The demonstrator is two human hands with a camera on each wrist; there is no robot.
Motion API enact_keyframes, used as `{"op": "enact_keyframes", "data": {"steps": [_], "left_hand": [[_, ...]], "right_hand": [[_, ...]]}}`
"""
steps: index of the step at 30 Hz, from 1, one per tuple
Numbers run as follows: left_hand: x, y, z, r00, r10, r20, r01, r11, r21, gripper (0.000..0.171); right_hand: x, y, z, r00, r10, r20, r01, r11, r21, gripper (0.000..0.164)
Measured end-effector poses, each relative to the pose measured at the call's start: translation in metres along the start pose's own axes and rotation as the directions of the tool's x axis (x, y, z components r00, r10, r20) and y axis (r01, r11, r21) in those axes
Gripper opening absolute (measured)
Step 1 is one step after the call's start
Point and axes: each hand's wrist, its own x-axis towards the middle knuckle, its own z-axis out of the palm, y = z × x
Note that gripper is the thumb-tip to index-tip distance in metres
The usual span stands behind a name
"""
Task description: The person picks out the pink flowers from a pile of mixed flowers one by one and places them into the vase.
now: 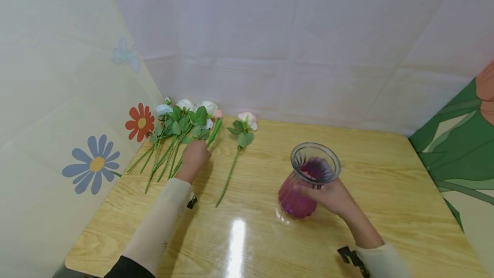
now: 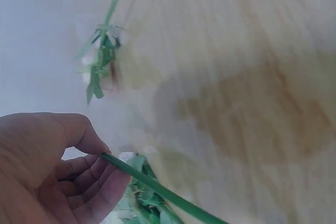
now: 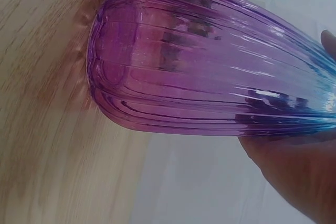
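The work looks barely begun: the vase [image 1: 297,198] is in hand, but no flower shows standing in it, and every bloom in view is outside it. The vase is right of centre on the worktop [image 1: 386,175] and seems upright, its base at the surface; whether it bears fully on the wood is hard to tell. The right hand [image 1: 335,196] has its grip closed around the narrow neck, thumb on the near side, below the wide rim.

The left hand [image 1: 196,155] is at the bunch [image 1: 176,128], well apart from the vase. Its grip is clamped, thumb against fingers, on a green stem [image 2: 157,187]. That one is caught but not yet clear of the others; a pink bloom [image 1: 218,114] shows just beyond the hand, probably on the same stem.

What is left, as far as things show: the rest of the bunch lies loose at the worktop's far left, and a lone flower [image 1: 242,136] lies between bunch and vase, touched by neither hand.
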Motion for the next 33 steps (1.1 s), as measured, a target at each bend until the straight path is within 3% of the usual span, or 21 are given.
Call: {"op": "enact_keyframes", "data": {"steps": [6,13,27,33], "left_hand": [[0.001,0.005,-0.008,1.0,-0.012,0.026,0.013,0.999,-0.036,0.04],[-0.003,0.013,-0.023,0.999,-0.002,0.045,0.005,0.997,-0.071,0.03],[-0.004,0.029,-0.042,0.996,0.075,-0.037,-0.08,0.983,-0.163,0.04],[-0.005,0.035,-0.047,0.995,0.076,-0.064,-0.088,0.972,-0.218,0.028]], "right_hand": [[0.001,-0.002,0.004,1.0,-0.004,0.001,0.004,1.0,-0.011,0.067],[0.003,-0.002,0.007,1.0,-0.015,0.006,0.015,1.0,-0.008,0.065],[0.008,-0.007,0.013,1.0,0.02,0.019,-0.02,1.0,0.015,0.064],[0.008,-0.005,0.014,1.0,0.011,0.02,-0.011,1.0,0.004,0.066]]}}
